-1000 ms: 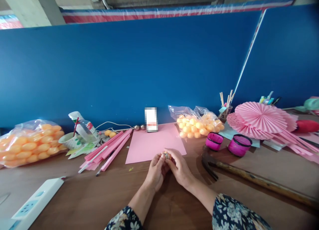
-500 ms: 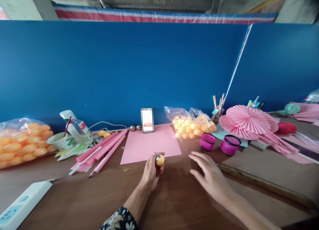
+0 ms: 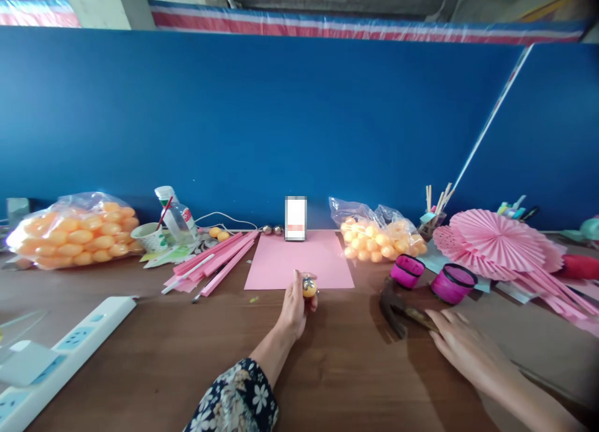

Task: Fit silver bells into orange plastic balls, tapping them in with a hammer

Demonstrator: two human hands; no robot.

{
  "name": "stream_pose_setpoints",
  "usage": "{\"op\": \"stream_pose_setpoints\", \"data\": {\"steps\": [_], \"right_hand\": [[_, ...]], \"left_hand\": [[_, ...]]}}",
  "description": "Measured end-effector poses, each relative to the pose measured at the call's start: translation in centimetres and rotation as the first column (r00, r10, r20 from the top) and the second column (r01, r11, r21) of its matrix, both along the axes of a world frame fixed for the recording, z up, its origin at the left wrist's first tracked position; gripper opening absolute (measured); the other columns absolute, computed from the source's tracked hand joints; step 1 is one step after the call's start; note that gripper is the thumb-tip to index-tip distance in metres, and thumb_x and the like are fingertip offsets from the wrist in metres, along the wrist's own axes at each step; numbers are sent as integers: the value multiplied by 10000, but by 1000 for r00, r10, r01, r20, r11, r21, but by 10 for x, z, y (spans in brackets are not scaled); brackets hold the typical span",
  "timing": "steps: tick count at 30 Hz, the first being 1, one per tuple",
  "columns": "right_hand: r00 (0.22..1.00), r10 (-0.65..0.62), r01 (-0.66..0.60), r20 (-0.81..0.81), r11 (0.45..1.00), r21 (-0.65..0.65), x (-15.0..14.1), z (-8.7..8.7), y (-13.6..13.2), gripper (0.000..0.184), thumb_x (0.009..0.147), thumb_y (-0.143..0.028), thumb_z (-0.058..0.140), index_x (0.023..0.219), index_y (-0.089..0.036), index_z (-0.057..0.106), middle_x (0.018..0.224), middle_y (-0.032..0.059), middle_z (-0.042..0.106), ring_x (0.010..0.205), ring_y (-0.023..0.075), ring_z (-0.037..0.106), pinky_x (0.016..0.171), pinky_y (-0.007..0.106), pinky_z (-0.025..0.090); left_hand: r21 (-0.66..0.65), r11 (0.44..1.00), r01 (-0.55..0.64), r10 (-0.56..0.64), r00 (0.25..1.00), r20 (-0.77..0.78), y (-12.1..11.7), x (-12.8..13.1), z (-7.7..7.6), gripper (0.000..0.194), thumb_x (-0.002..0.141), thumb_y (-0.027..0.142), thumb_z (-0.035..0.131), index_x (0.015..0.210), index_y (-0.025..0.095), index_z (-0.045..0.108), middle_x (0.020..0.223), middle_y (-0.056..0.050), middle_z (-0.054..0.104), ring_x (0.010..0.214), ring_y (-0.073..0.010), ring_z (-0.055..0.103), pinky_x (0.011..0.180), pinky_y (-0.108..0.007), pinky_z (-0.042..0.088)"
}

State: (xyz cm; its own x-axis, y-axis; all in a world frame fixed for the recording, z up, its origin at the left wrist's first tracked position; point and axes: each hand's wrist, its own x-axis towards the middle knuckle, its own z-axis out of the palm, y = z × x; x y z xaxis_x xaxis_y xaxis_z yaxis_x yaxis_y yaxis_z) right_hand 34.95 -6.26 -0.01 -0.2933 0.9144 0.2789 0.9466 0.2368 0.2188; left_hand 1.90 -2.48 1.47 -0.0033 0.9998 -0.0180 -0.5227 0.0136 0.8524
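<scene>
My left hand (image 3: pixel 296 307) is closed around a small yellow ball (image 3: pixel 309 286) with silvery metal pieces on it, held just in front of the pink sheet (image 3: pixel 299 257). To the right, my right hand (image 3: pixel 461 338) lies over the wooden handle (image 3: pixel 420 318) of a tool, fingers curled across it. The tool's dark, curved head (image 3: pixel 392 307) points away to the left, slightly blurred; I cannot make out its exact kind. Part of the handle is hidden under my hand and forearm.
Two magenta bands (image 3: pixel 453 283) sit beyond the tool. Behind are a bag of orange balls (image 3: pixel 374 238) and pink paper fans (image 3: pixel 496 235). Leftward lie pink strips (image 3: pixel 215 265), a bottle (image 3: pixel 175 220), a cup (image 3: pixel 148 237), a bigger bag (image 3: pixel 84 235) and a white power strip (image 3: pixel 84 338).
My right hand has gone from hovering open to resting on the tool's handle, and the curved head now shows. The view has turned left. My left hand keeps the ball.
</scene>
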Motion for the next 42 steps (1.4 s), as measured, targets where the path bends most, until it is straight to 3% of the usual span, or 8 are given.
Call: {"op": "stream_pose_setpoints", "data": {"steps": [7,13,16,21,26,31,36,42], "right_hand": [[905,-17,-75,-426,977,-198,-31,15,-25,298,810,-380,396,1007,-224,556,886,111,650,716,240,633,603,332,496],[327,-355,-330,-876,825,-458,-103,68,-50,430,852,-480,299,1102,-184,488,850,89,599,582,149,552,489,262,467],[185,-372,-435,-910,799,-415,-134,85,-55,401,861,-475,313,1118,-194,441,817,37,551,553,105,481,484,231,432],[257,-511,-432,-820,698,-571,-153,85,-55,400,813,-544,369,981,-196,473,786,16,526,592,101,474,513,217,417],[192,-499,-430,-845,731,-530,-155,89,-56,438,799,-568,367,1054,-217,429,820,12,520,604,102,466,533,224,417],[177,-596,-468,-783,649,-599,-157,87,-56,449,773,-578,413,1021,-206,455,810,12,528,608,96,463,518,210,399],[131,-580,-454,-804,686,-569,-157,87,-56,463,778,-580,404,1076,-226,430,846,13,543,627,93,476,547,210,404],[194,-587,-467,-786,650,-600,-156,90,-55,444,784,-567,412,1037,-207,462,817,15,539,620,95,474,525,210,396]], "left_hand": [[-28,1000,-12,13,1000,13,2,0,5,524,742,620,382,886,140,538,457,55,387,349,-39,272,362,-174,148],[-47,999,25,-27,999,-42,0,3,4,546,742,627,370,720,111,546,446,44,374,357,-34,272,366,-179,143],[-40,999,8,-11,996,-84,-1,4,2,607,739,663,294,694,113,548,420,39,376,338,-35,247,355,-185,128],[6,1000,-26,26,988,-152,1,5,1,568,745,650,306,604,135,502,404,39,370,326,-39,252,343,-193,143],[-3,999,-42,41,981,-191,1,5,1,611,741,670,262,646,133,536,390,40,364,326,-51,268,347,-197,160],[18,999,-28,31,983,-182,1,6,0,556,747,647,309,541,151,453,382,47,336,320,-41,240,350,-201,150],[-11,999,-38,36,995,-95,2,6,0,566,753,649,286,621,141,496,417,32,396,333,-40,246,352,-194,137],[-9,1000,8,-9,996,-94,3,5,0,561,740,654,314,588,140,481,430,29,401,327,-30,239,345,-190,125]]}}
